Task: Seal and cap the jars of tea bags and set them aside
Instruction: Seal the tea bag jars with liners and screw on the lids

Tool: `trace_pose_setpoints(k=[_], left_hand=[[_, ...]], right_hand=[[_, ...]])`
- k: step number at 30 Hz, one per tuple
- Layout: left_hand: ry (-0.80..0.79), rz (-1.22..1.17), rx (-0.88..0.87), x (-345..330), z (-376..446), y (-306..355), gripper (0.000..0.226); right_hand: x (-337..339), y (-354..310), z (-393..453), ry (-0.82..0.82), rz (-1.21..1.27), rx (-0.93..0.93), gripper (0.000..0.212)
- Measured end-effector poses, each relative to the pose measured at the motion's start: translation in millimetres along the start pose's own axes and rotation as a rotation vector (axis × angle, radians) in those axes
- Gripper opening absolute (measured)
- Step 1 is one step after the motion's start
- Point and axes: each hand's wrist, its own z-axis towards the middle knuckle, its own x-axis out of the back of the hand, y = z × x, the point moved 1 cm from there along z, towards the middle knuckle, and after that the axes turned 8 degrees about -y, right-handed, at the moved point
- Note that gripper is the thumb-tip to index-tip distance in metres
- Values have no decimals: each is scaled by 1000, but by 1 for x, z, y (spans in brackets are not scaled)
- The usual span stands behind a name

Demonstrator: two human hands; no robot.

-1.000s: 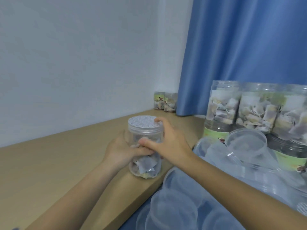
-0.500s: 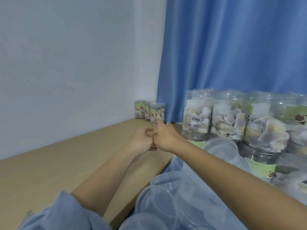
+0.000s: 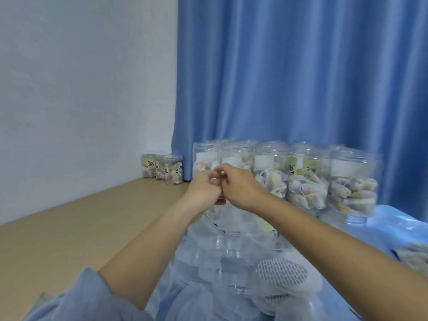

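Both hands meet knuckle to knuckle above the wooden table (image 3: 76,230); the left hand (image 3: 203,189) and right hand (image 3: 240,187) have curled fingers, what they pinch too small to tell. Behind them stands a row of tea-bag jars (image 3: 308,179) before a blue curtain (image 3: 301,77); three capped jars (image 3: 162,169) sit in the corner, clear lids (image 3: 234,272) heaped nearby.
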Motion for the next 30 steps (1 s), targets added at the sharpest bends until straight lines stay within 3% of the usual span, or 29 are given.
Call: trace_pose_setpoints(k=[9, 15, 19, 23, 27, 30], left_hand=[[-112, -52, 22, -131, 24, 16, 19], [-104, -33, 69, -196, 27, -11, 25], [-106, -144, 118, -225, 33, -28, 22], [-95, -38, -3, -245, 53, -10, 24], [-63, 69, -81, -257, 74, 12, 34], [-41, 145, -89, -262, 82, 18, 33]], right_hand=[[68, 108, -59, 172, -89, -112, 36], [71, 177, -98, 152, -55, -182, 33], [78, 204, -108, 298, -155, -227, 54], [112, 216, -100, 530, -260, -361, 83], [140, 224, -82, 479, -247, -516, 92], [145, 230, -75, 431, -159, -515, 75]])
